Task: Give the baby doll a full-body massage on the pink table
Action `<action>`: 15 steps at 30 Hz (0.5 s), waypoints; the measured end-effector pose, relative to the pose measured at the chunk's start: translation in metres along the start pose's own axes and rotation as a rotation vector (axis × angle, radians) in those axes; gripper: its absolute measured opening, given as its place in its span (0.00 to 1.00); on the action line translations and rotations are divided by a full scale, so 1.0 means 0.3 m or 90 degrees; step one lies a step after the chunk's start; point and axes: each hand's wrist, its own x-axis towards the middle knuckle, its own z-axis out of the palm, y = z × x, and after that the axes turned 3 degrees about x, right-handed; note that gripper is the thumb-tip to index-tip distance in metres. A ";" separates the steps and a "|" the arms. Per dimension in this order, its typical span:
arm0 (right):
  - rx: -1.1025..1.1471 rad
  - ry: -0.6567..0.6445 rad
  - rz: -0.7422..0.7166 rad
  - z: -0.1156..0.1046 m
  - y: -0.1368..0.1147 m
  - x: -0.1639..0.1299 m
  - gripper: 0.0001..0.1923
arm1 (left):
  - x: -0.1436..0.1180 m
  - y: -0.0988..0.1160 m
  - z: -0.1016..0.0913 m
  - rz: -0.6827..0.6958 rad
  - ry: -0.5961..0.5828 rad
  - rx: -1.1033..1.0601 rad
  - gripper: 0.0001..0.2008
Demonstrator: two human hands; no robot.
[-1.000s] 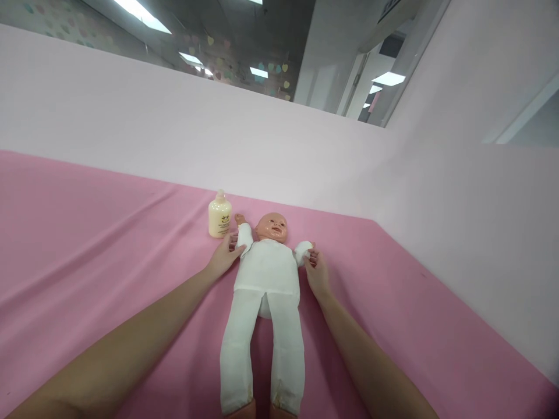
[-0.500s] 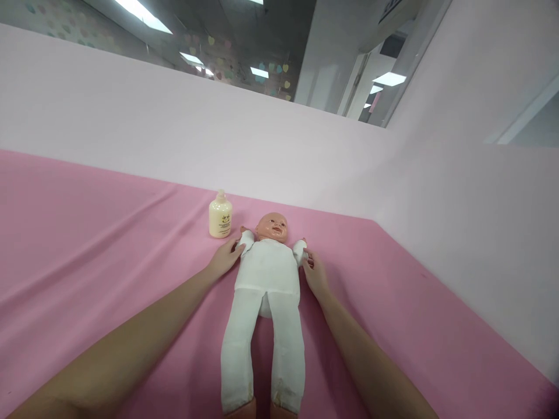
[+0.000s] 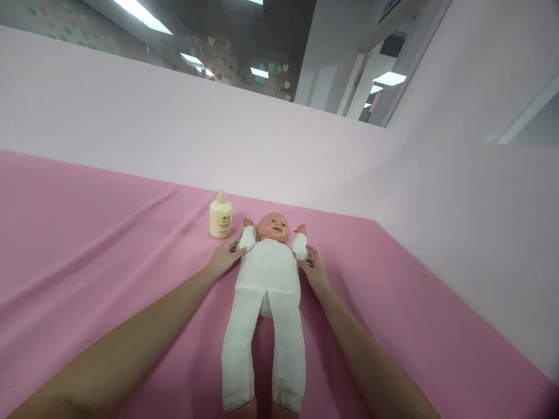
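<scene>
A baby doll with a white cloth body lies on its back on a pink sheet, head at the far end and legs toward me. My left hand is closed around the doll's upper arm on the left side, thumb on the near side. On the other side, my right hand grips the doll's other upper arm, its fingertips partly hidden behind the white sleeve. Both doll arms are bent up beside its head, the small plastic hands pointing away from me. The doll's feet are cut off by the lower picture edge.
A pale yellow pump bottle stands upright on the sheet, just left of the doll's head. Behind the pink surface rises a white wall, with a window above it. Another white wall runs along the right.
The doll's arms have swung upward beside its head, so its hands show more plainly. My fingers have shifted slightly along with them. The bottle stays in place.
</scene>
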 end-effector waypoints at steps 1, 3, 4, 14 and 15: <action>0.029 -0.001 0.000 0.001 -0.002 0.000 0.30 | 0.001 0.001 0.001 -0.006 -0.016 -0.043 0.33; 0.081 -0.006 0.012 0.001 -0.006 0.003 0.33 | 0.003 0.002 0.003 -0.020 -0.031 -0.129 0.33; 0.100 -0.012 0.019 -0.001 -0.006 0.005 0.32 | 0.005 0.000 0.005 -0.028 -0.029 -0.165 0.32; 0.151 -0.020 0.061 -0.010 0.021 0.014 0.08 | 0.030 -0.040 0.000 -0.045 -0.021 -0.146 0.08; 0.146 -0.020 0.058 -0.011 0.019 0.013 0.08 | 0.030 -0.042 -0.003 -0.034 -0.029 -0.137 0.08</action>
